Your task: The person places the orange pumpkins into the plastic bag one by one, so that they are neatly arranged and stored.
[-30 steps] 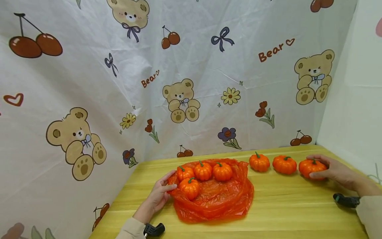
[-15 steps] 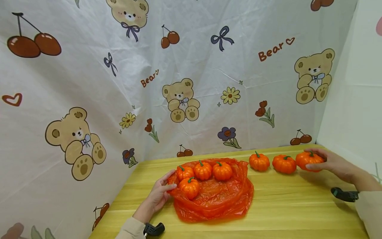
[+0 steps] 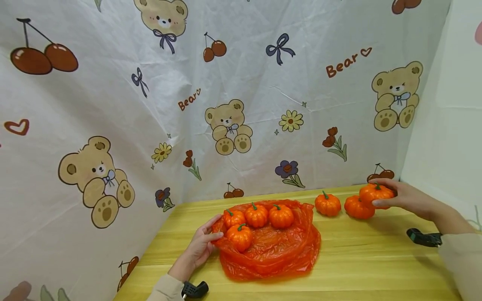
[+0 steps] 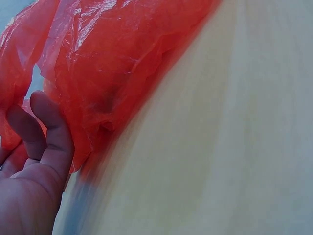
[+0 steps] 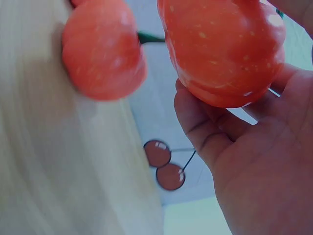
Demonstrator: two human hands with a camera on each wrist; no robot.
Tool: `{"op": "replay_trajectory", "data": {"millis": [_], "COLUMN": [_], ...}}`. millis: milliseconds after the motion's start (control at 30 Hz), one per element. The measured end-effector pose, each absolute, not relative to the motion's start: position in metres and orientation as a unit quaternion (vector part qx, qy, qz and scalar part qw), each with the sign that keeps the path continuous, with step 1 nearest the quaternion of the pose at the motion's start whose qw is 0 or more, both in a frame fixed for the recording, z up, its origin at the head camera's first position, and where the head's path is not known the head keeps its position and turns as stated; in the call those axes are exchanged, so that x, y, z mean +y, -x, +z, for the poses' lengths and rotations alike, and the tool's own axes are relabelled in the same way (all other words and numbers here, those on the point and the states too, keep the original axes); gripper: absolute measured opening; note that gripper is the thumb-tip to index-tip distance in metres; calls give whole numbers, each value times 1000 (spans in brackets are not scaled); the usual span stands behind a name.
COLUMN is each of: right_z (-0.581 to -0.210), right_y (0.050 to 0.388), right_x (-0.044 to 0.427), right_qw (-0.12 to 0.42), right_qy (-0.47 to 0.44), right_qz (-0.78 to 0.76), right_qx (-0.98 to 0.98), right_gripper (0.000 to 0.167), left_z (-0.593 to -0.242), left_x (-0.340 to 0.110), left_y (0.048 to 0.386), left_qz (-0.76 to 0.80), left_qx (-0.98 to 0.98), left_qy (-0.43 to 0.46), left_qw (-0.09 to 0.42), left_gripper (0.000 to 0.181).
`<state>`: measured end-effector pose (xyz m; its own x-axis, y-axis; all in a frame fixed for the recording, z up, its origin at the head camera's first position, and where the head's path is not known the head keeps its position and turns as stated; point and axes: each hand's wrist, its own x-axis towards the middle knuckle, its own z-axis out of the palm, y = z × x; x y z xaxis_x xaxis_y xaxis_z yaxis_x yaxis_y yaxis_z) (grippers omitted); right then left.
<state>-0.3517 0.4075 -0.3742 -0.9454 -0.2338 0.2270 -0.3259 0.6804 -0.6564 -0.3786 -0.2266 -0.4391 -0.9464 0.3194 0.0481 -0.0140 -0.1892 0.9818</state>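
The right hand [image 3: 408,198] grasps one small orange pumpkin [image 3: 378,197], thumb on the near side and fingers on the far side; my right wrist feed shows this pumpkin raised off the table [image 3: 354,259]. The left hand [image 3: 201,246], well apart from it, pinches the red plastic bag [image 3: 265,269] at its left rim, thumb over the film and fingers behind (in my left wrist feed, two of these fingers are bent beside the bag's wall).

The bag, thin and crumpled, lies on the table with its mouth spread upward. Inside it I count four pumpkins [image 3: 239,239]: three in a row along the back, and a fourth in front of the leftmost, near the left hand. Across the front and right of the interior I see wrinkled, glossy film.

To the right of the bag, two loose pumpkins [image 3: 327,205] rest on the table. One sits near the bag's back right edge; the other, farther right, is partly overlapped in my head view by the held one, and I cannot tell whether they touch.

Black devices [image 3: 195,289] sit at both wrists, next to beige sleeves [image 3: 165,288]. Behind the table hangs a pale cloth [image 3: 248,62] printed with bears, cherries, bows and flowers.
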Motion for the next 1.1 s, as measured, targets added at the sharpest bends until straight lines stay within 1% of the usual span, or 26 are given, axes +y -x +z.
{"op": "replay_trajectory", "data": {"millis": [167, 267, 433, 600, 733, 933, 1100], "right_z": [-358, -349, -340, -338, -338, -336, -334], "right_y": [351, 352, 354, 359, 364, 369, 371], "right_x": [393, 384, 368, 350, 336, 316, 301], "right_qw": [65, 52, 7, -41, -65, -68, -67], "right_qy": [-150, -153, -183, -200, -214, -225, -230], "right_qz": [340, 334, 369, 415, 421, 393, 387], "right_qx": [-926, -929, -911, -887, -879, -889, -891], "right_gripper": [66, 65, 64, 69, 70, 68, 69], "left_z": [-437, -434, -432, -434, -437, -440, -439], "left_x": [-227, -227, -227, -227, -227, -228, -227], "left_y": [380, 381, 381, 379, 377, 377, 378], "left_qz": [761, 761, 757, 755, 755, 754, 758], "left_qx": [628, 628, 632, 635, 635, 636, 632], "left_qy": [-122, -123, -127, -125, -128, -133, -124], "left_qw": [107, 105, 103, 105, 102, 99, 101], "left_gripper": [76, 76, 75, 74, 75, 77, 75]}}
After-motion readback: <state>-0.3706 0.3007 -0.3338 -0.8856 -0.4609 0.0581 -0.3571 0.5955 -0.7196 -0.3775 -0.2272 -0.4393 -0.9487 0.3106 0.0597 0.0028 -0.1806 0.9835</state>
